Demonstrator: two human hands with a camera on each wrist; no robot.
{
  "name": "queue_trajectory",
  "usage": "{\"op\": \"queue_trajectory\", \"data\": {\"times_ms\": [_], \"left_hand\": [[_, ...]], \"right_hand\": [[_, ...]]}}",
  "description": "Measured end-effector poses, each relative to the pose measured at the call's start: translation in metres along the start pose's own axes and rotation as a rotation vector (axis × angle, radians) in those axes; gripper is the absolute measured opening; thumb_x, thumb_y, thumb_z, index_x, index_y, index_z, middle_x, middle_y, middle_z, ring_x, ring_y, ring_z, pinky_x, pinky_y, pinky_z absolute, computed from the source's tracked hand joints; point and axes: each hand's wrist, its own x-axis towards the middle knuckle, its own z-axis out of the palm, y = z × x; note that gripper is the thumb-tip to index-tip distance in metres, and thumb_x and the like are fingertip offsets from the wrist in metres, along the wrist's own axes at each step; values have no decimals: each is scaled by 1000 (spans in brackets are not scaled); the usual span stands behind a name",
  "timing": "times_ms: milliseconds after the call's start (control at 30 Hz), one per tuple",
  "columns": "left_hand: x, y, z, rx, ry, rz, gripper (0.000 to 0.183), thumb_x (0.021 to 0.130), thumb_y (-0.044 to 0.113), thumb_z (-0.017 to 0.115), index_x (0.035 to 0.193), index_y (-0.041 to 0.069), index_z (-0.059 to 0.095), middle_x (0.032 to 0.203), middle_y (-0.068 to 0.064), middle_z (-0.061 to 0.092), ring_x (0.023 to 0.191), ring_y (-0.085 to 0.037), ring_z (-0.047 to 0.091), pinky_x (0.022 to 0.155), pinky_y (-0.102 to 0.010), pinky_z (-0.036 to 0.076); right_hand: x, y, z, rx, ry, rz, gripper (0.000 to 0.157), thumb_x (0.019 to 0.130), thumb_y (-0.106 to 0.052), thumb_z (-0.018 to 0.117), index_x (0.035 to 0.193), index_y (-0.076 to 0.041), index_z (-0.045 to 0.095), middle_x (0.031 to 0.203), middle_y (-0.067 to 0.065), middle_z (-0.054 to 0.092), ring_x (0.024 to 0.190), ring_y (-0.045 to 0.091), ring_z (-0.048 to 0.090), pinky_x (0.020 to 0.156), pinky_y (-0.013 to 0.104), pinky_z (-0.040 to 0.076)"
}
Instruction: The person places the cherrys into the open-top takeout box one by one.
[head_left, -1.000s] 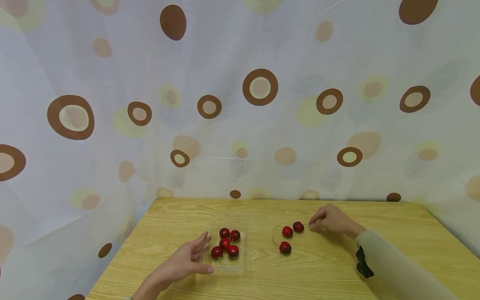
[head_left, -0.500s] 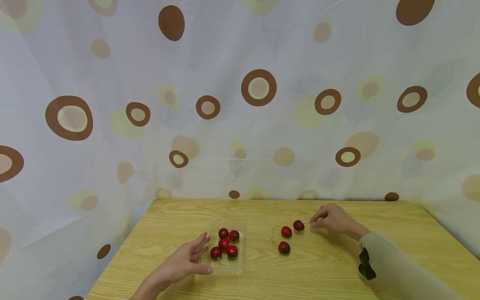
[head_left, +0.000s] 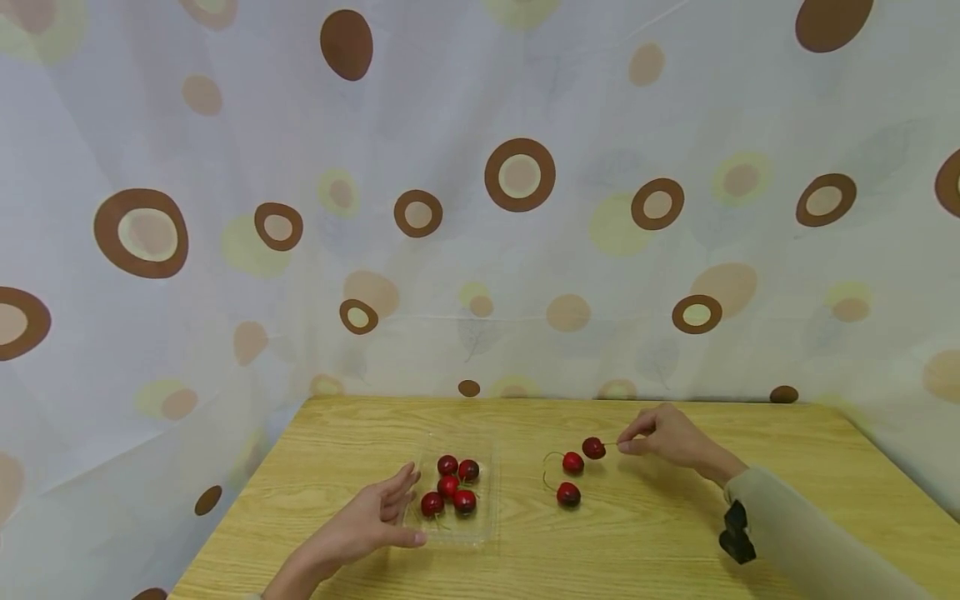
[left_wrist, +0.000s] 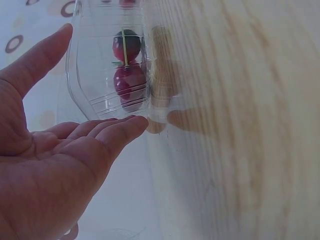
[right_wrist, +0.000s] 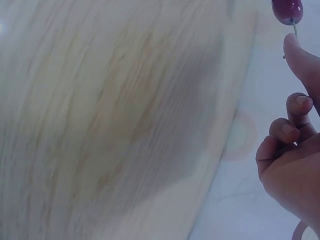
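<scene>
My right hand [head_left: 667, 437] pinches the green stem of a dark red cherry [head_left: 593, 448]; in the right wrist view that cherry [right_wrist: 287, 11] hangs past the thumb tip. Two more cherries, a brighter one [head_left: 573, 463] and a darker one [head_left: 568, 495], lie on the table just left of it, stems pointing left. Farther left, a clear plastic box [head_left: 486, 527] holds several cherries [head_left: 448, 487]. My left hand [head_left: 367, 521] is at the box's left side, thumb spread from straight fingers; in the left wrist view its fingertips [left_wrist: 136, 121] are at the box's wall.
The wooden table [head_left: 540, 562] carries the box and cherries. A patterned curtain [head_left: 480, 250] with brown and beige circles stands behind the table and along its left side. A black strap piece [head_left: 737, 533] hangs at the right sleeve [head_left: 806, 542].
The cherry pinched by its stem in my right hand has shifted slightly up and left in the head view. My left hand, the box and the other cherries stay put.
</scene>
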Motion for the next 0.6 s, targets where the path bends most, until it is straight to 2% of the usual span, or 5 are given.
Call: {"op": "queue_trajectory", "data": {"times_ms": [400, 600], "left_hand": [[-1, 2, 1, -4, -9, 17, 103, 98, 13, 78, 165, -6, 2, 170, -31, 12, 153, -52, 20, 121, -61, 26], [-1, 1, 0, -3, -4, 10, 104, 98, 14, 78, 166, -5, 3, 170, -30, 13, 153, -52, 21, 121, -61, 26]], "right_hand": [[-1, -43, 16, 23, -29, -77, 13, 92, -14, 83, 98, -2, 85, 82, 2, 64, 70, 17, 45, 64, 30, 39], [1, -63, 30, 32, -41, -106, 7, 91, -15, 84, 92, -8, 86, 80, 2, 63, 70, 16, 44, 64, 29, 38]]}}
